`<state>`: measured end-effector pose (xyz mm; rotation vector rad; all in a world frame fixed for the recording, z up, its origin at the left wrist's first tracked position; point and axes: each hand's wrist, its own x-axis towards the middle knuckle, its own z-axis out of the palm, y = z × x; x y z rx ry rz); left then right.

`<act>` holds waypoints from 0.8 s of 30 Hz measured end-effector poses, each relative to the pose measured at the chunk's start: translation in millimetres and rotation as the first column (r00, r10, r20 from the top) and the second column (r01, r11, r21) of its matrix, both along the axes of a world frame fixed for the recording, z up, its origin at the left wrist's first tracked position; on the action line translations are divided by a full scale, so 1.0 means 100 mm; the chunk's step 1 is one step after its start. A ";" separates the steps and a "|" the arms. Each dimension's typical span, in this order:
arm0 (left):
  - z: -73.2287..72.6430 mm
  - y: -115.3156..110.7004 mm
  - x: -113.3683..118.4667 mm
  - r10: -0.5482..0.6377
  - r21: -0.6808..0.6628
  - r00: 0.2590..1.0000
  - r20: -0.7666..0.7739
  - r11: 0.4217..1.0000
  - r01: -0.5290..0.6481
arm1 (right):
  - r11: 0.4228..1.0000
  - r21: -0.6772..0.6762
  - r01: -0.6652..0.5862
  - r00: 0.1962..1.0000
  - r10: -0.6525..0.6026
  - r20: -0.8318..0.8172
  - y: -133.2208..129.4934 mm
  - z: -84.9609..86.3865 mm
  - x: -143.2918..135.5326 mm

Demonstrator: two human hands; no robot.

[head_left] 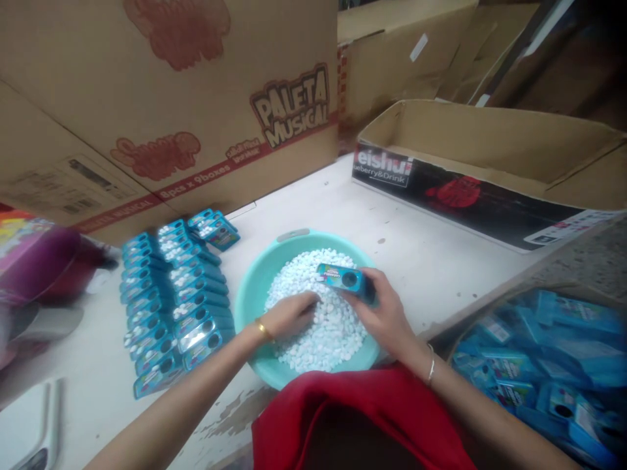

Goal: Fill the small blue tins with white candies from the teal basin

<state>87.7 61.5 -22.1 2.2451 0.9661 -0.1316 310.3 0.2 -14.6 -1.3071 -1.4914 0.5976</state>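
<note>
Left of frame, blue boxes (196, 290) are sitting in tight rows on the bench (313, 202), the close packing probably keeping them orderly. At centre, the left hand (295, 314) is resting with curled fingers among white pellets (318, 349) in a turquoise basin (249, 307), whether pinching any I cannot tell, while the right hand (385, 312) is grasping a single blue box (337, 277) above them, likely so the basin is catching strays. Lower right, blue packs (509, 365) are lying loosely heaped, apparently being kept apart from the rows.
</note>
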 end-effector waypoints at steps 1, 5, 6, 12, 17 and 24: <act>0.07 0.00 -0.04 -0.003 -0.021 1.000 0.029 1.000 0.004 | 1.000 -0.003 0.013 1.000 -0.013 0.000 0.00 0.00 0.01; 0.54 0.03 -0.31 0.020 -0.053 0.994 0.112 0.998 -0.014 | 0.999 -0.008 0.038 0.999 -0.038 0.025 0.02 -0.01 0.06; 0.69 0.03 -0.36 0.033 -0.046 0.991 0.126 0.999 -0.028 | 1.000 -0.002 0.025 0.999 -0.024 0.041 0.02 0.00 0.06; 1.43 0.03 -0.33 0.006 0.140 1.000 0.007 0.990 -0.007 | 0.987 0.045 -0.155 0.978 0.147 0.146 -0.01 0.03 -0.01; 1.66 -0.02 -0.06 -0.089 0.351 0.964 -0.251 0.920 0.176 | 0.980 0.073 -0.186 0.973 0.173 0.155 -0.03 0.01 -0.07; 1.96 -0.16 0.08 -0.062 0.410 0.970 -0.235 0.899 0.157 | 0.982 0.086 -0.165 0.982 0.156 0.107 -0.03 -0.05 -0.05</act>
